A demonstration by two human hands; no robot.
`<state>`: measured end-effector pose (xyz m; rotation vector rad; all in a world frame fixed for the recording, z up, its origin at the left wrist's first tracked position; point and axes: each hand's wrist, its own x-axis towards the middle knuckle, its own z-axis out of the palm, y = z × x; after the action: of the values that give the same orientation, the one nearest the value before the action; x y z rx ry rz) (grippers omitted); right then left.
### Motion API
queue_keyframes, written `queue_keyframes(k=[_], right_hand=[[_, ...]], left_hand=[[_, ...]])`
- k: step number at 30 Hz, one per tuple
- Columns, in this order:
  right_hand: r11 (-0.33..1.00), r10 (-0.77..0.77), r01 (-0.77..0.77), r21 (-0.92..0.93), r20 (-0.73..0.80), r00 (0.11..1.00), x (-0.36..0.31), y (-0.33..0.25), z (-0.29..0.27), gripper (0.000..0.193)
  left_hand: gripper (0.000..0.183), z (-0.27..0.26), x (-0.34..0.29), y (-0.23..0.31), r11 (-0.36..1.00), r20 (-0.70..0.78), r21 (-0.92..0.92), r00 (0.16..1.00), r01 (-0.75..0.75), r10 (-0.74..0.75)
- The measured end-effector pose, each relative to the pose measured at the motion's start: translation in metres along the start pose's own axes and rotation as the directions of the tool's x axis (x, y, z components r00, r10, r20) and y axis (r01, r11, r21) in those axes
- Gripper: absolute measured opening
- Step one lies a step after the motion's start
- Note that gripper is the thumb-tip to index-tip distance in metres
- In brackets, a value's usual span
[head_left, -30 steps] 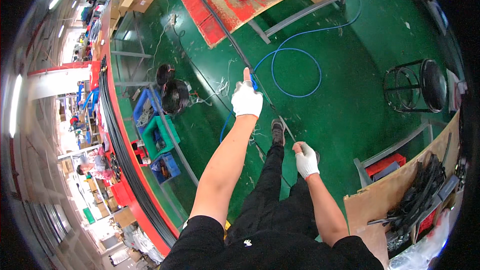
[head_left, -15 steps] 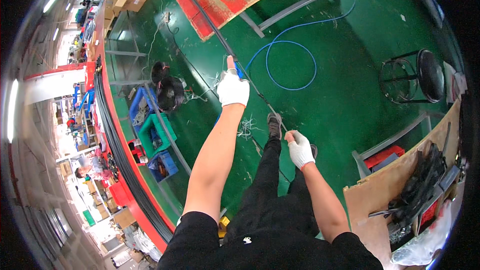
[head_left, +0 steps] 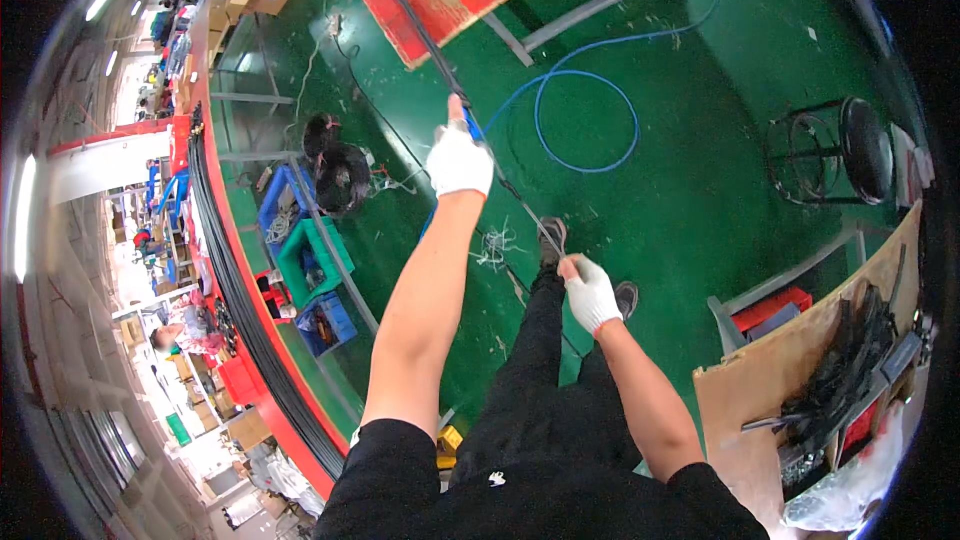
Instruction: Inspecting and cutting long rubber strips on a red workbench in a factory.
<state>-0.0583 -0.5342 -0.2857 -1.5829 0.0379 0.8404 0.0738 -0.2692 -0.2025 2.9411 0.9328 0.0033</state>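
Note:
Wearing a white glove with bare fingertips, my left hand (head_left: pixel 461 161) is closed round a small blue tool (head_left: pixel 473 124), mostly hidden by the hand, held against a long black tube (head_left: pixel 420 32). The tube runs away over the red worktable ahead. From the tool's side a thin dark cable (head_left: pixel 537 222) stretches down toward me, taut and slanting. My right hand (head_left: pixel 591 294), gloved likewise, pinches the cable's near end between thumb and fingers, above my shoes. A blue hose (head_left: pixel 600 171) leads up to the tool from a loop on the floor.
The worn red worktable (head_left: pixel 400 35) stands ahead with black parts on it. A black stool (head_left: pixel 865 151) and a wooden bench (head_left: pixel 735 410) are at right. Left are blue and green bins (head_left: pixel 330 250), a black coil (head_left: pixel 340 178) and a red-edged bench with long black tubes (head_left: pixel 235 300).
Both hands have shifted slightly left and away from me, with the cable still stretched between them. The grips look the same.

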Motion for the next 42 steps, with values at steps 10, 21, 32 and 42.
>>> queue_keyframes(k=[10, 21, 32, 42], right_hand=[[0.995, 0.047, -0.052, -0.089, -0.065, 0.997, -0.032, 0.01, -0.021, 0.033], [0.996, 0.083, -0.085, -0.029, -0.087, 0.993, -0.054, 0.035, -0.034, 0.029], [0.922, -0.024, -0.135, 0.363, 0.402, 0.915, 0.083, -0.108, -0.005, 0.073], [0.96, -0.231, 0.244, -0.14, 0.099, 0.968, 0.184, -0.167, 0.063, 0.049]], left_hand=[[0.087, 0.022, -0.031, 0.021, 0.996, 0.029, -0.034, 0.996, -0.079, 0.08], [0.086, 0.005, -0.037, 0.02, 0.999, 0.115, -0.036, 0.992, -0.037, 0.041], [0.083, -0.025, -0.01, 0.004, 1.0, 0.05, 0.021, 0.998, 0.022, -0.023], [0.078, -0.02, 0.008, -0.012, 0.999, 0.02, -0.021, 0.999, -0.033, 0.034]])
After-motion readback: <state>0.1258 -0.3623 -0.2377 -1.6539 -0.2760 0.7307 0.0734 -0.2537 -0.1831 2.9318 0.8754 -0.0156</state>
